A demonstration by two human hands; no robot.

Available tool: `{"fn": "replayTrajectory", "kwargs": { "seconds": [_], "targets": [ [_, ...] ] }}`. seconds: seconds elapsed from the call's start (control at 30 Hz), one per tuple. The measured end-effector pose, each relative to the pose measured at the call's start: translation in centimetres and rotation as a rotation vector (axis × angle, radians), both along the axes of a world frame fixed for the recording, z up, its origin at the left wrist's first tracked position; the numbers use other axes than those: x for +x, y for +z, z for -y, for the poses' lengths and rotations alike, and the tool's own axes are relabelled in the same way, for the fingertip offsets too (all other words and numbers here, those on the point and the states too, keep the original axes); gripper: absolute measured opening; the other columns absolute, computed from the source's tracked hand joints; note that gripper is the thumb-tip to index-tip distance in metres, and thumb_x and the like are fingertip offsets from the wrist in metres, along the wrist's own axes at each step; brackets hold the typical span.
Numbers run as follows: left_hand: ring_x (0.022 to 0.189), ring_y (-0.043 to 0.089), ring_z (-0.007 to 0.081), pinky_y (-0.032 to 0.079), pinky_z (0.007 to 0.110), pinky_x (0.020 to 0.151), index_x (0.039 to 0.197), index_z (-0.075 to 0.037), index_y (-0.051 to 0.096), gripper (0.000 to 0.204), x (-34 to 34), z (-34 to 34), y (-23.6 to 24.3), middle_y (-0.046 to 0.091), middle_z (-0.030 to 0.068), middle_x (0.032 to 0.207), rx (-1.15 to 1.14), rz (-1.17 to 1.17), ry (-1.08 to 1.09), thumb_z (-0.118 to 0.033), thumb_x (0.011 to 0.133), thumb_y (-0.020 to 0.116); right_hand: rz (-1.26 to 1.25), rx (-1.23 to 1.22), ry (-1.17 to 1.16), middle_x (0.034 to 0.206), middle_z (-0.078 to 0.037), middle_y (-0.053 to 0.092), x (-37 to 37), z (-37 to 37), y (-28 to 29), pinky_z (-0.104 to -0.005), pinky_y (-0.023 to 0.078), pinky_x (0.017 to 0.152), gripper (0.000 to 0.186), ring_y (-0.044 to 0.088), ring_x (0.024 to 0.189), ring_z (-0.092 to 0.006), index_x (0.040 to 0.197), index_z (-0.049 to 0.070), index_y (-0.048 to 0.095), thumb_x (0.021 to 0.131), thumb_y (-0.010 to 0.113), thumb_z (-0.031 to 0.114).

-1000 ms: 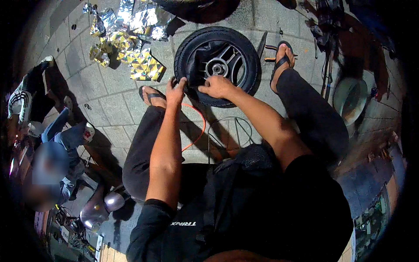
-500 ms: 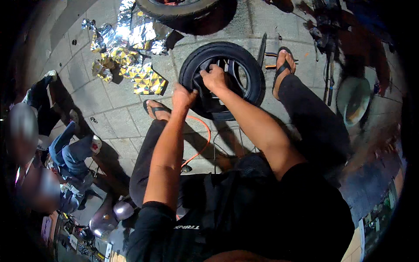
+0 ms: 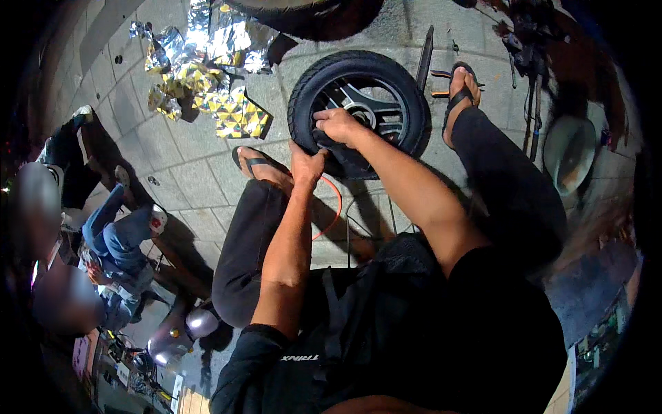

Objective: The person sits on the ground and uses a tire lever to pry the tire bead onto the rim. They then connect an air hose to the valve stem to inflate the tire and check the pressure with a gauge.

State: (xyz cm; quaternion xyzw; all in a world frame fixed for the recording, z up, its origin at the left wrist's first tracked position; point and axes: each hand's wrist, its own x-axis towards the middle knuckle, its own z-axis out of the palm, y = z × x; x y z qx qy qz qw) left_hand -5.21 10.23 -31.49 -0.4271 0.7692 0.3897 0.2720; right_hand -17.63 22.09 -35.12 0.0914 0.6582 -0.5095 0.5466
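Note:
A wheel with a black tire (image 3: 412,110) and a dark spoked rim (image 3: 386,110) lies on the paving between my feet. My left hand (image 3: 305,164) is closed at the tire's near left edge, its thumb toward the rim. Just right of it, my right hand (image 3: 338,127) reaches over the rim, fingers bent, on a limp black rubber piece (image 3: 332,145). That piece sags between both hands and hides part of the near spokes; whether it is an inner tube I cannot tell. An orange hose (image 3: 338,207) curves out below the wheel.
Crumpled silver-and-yellow foil wrapping (image 3: 238,117) lies to the left. Orange-handled pliers (image 3: 441,84) and a flat dark bar (image 3: 425,58) lie by my right foot. Another tire (image 3: 296,17) is at the far edge, a round basin (image 3: 569,155) at right. People (image 3: 117,238) sit at left.
My hands have shifted a little along the near left of the wheel. The black piece covers less of the rim, so more spokes show. The whole view has shifted slightly.

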Motion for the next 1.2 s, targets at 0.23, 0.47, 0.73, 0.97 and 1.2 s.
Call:
{"fn": "replayTrajectory", "kwargs": {
  "seconds": [0.23, 0.47, 0.73, 0.97, 1.2],
  "targets": [
    [0.135, 0.057, 0.0424, 0.044, 0.039, 0.114, 0.158, 0.018, 0.016, 0.112, 0.0, 0.2, 0.4, 0.053, 0.0363, 0.146, 0.047, -0.066, 0.116, -0.023, 0.078, 0.083, -0.036, 0.036, 0.567, 0.144, -0.021, 0.064, -2.0, 3.2, 1.7, -0.0462, 0.048, 0.109, 0.056, 0.061, 0.132, -0.0401, 0.143, 0.007, 0.064, 0.088, 0.051, 0.009],
    [0.088, 0.073, 0.0317, 0.064, 0.049, 0.070, 0.141, -0.005, 0.042, 0.073, 2.1, 0.1, -3.0, 0.066, 0.0186, 0.117, 0.277, -0.104, 0.475, -0.012, 0.083, 0.085, -0.218, -0.066, 0.465, 0.136, -0.021, 0.069, -0.7, 0.0, 1.3, -0.0409, 0.049, 0.108, 0.059, 0.065, 0.127, -0.0358, 0.145, 0.014, 0.064, 0.086, 0.056, 0.010],
    [0.106, 0.066, 0.0289, 0.058, 0.040, 0.089, 0.140, 0.007, 0.035, 0.082, -0.8, -2.4, 2.1, 0.061, 0.0230, 0.126, 0.262, -0.096, 0.436, -0.012, 0.078, 0.085, -0.130, -0.095, 0.802, 0.138, -0.022, 0.067, 0.4, -1.5, 0.2, -0.0419, 0.050, 0.106, 0.047, 0.065, 0.125, -0.0379, 0.136, 0.012, 0.071, 0.090, 0.060, 0.012],
    [0.132, 0.056, 0.0302, 0.044, 0.038, 0.112, 0.156, 0.010, 0.022, 0.100, 1.0, -2.6, 0.9, 0.052, 0.0245, 0.147, 0.192, -0.202, 0.332, -0.013, 0.082, 0.085, -0.126, 0.083, 1.145, 0.118, -0.024, 0.073, 2.0, 2.8, -3.3, -0.0454, 0.054, 0.094, 0.043, 0.069, 0.114, -0.0390, 0.110, -0.003, 0.078, 0.081, 0.078, 0.029],
    [0.104, 0.068, 0.0275, 0.058, 0.039, 0.084, 0.147, 0.001, 0.033, 0.084, 0.1, -2.5, 1.0, 0.063, 0.0194, 0.126, 0.319, -0.112, 0.645, -0.009, 0.080, 0.082, -0.312, -0.147, 0.568, 0.122, -0.017, 0.074, 2.7, -3.2, -3.9, -0.0453, 0.054, 0.099, 0.045, 0.069, 0.116, -0.0366, 0.127, 0.012, 0.073, 0.088, 0.074, 0.035]
  ]
}}
